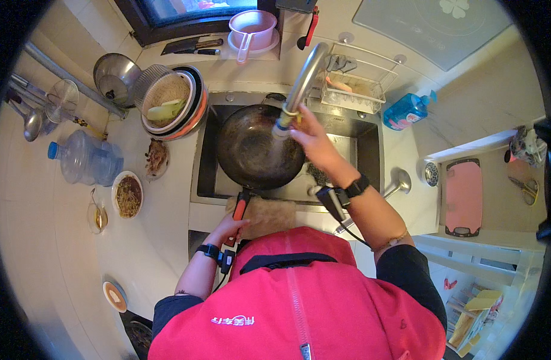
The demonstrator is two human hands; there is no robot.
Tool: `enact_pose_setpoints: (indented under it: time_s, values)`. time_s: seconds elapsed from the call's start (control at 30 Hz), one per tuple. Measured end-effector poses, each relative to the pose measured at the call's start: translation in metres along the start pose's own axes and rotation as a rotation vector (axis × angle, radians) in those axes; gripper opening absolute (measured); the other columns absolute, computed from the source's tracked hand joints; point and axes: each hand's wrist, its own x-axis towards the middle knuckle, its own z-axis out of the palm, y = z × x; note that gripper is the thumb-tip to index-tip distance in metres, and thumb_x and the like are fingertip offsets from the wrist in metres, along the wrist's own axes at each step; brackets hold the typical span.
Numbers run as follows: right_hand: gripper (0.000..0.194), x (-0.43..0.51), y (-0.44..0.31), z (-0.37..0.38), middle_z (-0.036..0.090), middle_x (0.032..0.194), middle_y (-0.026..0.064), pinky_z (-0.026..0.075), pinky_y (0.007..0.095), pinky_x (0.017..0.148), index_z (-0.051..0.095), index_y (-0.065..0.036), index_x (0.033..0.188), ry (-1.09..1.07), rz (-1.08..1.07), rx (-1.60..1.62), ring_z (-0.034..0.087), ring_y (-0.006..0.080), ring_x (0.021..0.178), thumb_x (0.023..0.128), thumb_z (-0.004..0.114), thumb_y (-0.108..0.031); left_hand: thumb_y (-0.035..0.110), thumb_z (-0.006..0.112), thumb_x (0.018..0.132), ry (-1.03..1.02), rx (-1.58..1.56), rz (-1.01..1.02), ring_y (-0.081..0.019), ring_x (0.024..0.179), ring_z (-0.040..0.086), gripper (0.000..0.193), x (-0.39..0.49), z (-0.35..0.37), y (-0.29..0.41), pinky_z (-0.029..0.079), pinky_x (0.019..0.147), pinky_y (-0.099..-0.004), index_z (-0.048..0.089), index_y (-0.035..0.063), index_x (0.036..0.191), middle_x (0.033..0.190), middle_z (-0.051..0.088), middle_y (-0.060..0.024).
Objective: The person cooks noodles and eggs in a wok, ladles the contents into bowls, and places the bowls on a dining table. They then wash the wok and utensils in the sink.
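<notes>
A dark wok (257,148) rests over the steel double sink (367,150), tilted slightly, with its long handle pointing toward me. My left hand (230,228) is wrapped around the red and black wok handle (240,209). At the end of the curved steel faucet (306,74), my right hand (315,141) has its fingers and thumb about the nozzle (282,130). What looks like a stream of water falls from the nozzle into the wok. A brown cloth (273,218) lies on the sink's front edge, beside the handle.
Left of the sink stand stacked bowls and baskets (201,114), a plastic water jug (88,157) and a bowl of noodle-like food (128,195). Cleavers or knives (194,45) lie on the sill. On the right are a soap bottle (406,111), a ladle (399,180) and a pink cutting board (463,198).
</notes>
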Motion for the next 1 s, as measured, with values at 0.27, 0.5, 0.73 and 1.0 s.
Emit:
enact_pose_setpoints:
  time_s: [0.27, 0.5, 0.73, 1.0]
  values:
    - [0.080, 0.044, 0.020, 0.005, 0.025, 0.149, 0.0126, 0.018, 0.0350, 0.113, 0.007, -0.011, 0.149, -0.253, -0.051, 0.209, 0.023, 0.0218, 0.139, 0.084, 0.050, 0.009, 0.032, 0.069, 0.082, 0.075, 0.052, -0.086, -0.0150, 0.037, 0.049, 0.033, 0.011, 0.009, -0.002, 0.038, 0.034, -0.0296, 0.048, 0.0094, 0.071, 0.051, 0.048, -0.0018]
    - [0.030, 0.011, 0.083, -0.167, 0.064, 0.101, 0.0072, 0.048, 0.0260, 0.083, 0.058, -0.001, 0.116, 0.525, 0.175, -0.339, 0.060, 0.0138, 0.092, 0.086, 0.054, 0.004, 0.033, 0.069, 0.081, 0.160, 0.070, -0.123, -0.0158, 0.036, 0.050, 0.032, 0.019, 0.010, -0.010, 0.037, 0.033, -0.0304, 0.048, 0.0086, 0.076, 0.050, 0.048, -0.0023]
    - [0.036, 0.062, 0.063, -0.295, 0.067, 0.100, 0.0164, 0.049, 0.0359, 0.079, 0.062, -0.002, 0.110, 0.693, 0.044, -0.941, 0.065, 0.0271, 0.090, 0.085, 0.062, -0.028, 0.033, 0.069, 0.080, 0.228, 0.143, -0.171, -0.0158, 0.037, 0.051, 0.031, 0.011, 0.014, 0.005, 0.036, 0.033, -0.0314, 0.050, 0.0082, 0.079, 0.050, 0.049, -0.0021]
    - [0.054, 0.123, 0.056, -0.308, 0.062, 0.117, 0.0153, 0.035, 0.0540, 0.097, 0.056, -0.016, 0.120, 0.304, 0.615, -1.485, 0.057, 0.0314, 0.112, 0.081, 0.054, -0.052, 0.031, 0.070, 0.079, 0.269, 0.147, -0.244, -0.0159, 0.035, 0.050, 0.032, 0.000, 0.020, 0.020, 0.036, 0.033, -0.0303, 0.051, 0.0060, 0.079, 0.048, 0.051, -0.0038]
